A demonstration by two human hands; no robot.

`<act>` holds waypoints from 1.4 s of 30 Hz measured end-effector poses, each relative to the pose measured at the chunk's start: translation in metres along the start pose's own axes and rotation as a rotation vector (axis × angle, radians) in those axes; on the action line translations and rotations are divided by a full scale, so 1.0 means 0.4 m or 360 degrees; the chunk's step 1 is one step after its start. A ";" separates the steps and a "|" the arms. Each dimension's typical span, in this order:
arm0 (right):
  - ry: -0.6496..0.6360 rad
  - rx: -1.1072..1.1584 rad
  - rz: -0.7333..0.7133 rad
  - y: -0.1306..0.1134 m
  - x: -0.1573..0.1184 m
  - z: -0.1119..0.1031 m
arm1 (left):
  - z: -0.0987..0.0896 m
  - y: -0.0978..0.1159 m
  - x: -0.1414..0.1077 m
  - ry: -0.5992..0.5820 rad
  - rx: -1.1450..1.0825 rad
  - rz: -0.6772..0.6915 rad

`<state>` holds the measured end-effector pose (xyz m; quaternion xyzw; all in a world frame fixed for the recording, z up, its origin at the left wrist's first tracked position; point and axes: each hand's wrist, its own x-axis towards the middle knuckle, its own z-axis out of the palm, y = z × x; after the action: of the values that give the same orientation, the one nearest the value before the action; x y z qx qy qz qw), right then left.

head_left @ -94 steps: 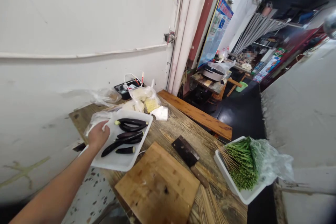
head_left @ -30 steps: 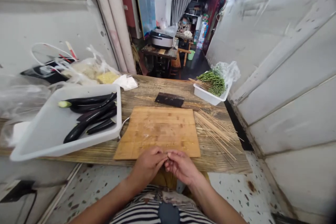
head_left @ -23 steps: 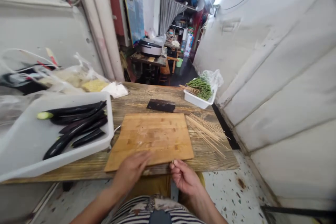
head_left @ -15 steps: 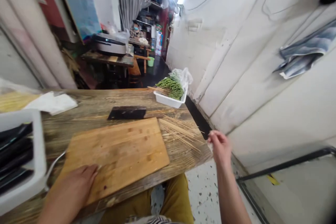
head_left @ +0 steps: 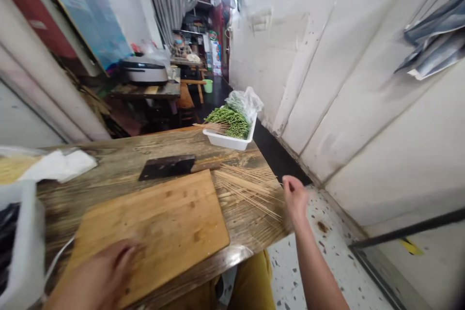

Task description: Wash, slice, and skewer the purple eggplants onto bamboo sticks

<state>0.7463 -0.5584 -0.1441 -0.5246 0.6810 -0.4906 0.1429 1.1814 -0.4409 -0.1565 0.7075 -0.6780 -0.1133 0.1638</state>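
Observation:
My left hand (head_left: 105, 269), smeared by motion, is over the lower left part of a wooden cutting board (head_left: 163, 220); whether its fingers hold anything is unclear. At the table's right edge, my right hand (head_left: 296, 193) is closed in a pinch beside the tips of thin wooden skewers (head_left: 250, 186). What is between its fingertips is too small to tell. The skewers lie loosely spread to the right of the board. Behind the board rests a cleaver with a dark blade (head_left: 167, 166), its wooden handle pointing at the skewers.
A white tray (head_left: 228, 142) of green skewered food (head_left: 232, 121) and a plastic bag stands at the table's back right. On the left are a white bin (head_left: 29, 242) with dark contents and white paper (head_left: 60, 164). A person (head_left: 179, 48) is far behind.
The camera view has shifted. My left hand, earlier flat on the board, now looks lifted and more curled. My right hand is nearer the skewer tips.

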 end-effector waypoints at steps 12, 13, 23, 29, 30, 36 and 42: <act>-0.1449 0.0261 -0.0946 -0.239 -0.331 0.251 | -0.132 0.045 -0.048 0.0405 0.0031 0.0300; -0.1426 0.0193 -0.0999 -0.238 -0.295 0.268 | -0.174 -0.016 -0.057 0.0418 0.0128 0.0171; -0.1553 -0.0888 -0.1200 -0.358 0.044 0.587 | -0.364 -0.470 0.063 -0.0232 0.0327 -0.0304; -0.1714 -0.1182 -0.1188 -0.392 0.068 0.688 | -0.268 -0.475 0.095 -0.0214 0.0404 -0.0318; -0.1719 -0.1195 -0.1209 -0.399 0.068 0.694 | -0.266 -0.472 0.094 -0.0217 0.0409 -0.0330; -0.1500 -0.1195 -0.1236 -0.447 0.057 0.674 | -0.360 -0.433 0.085 0.0053 0.0141 -0.0212; -0.1205 -0.1037 -0.1069 -0.485 0.028 0.573 | -0.470 -0.170 0.041 0.0287 0.0090 0.0366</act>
<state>1.0156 -0.6805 -0.0913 -0.8660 0.4951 -0.0539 0.0445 1.3168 -0.4409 -0.0088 0.6369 -0.7400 -0.0107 0.2158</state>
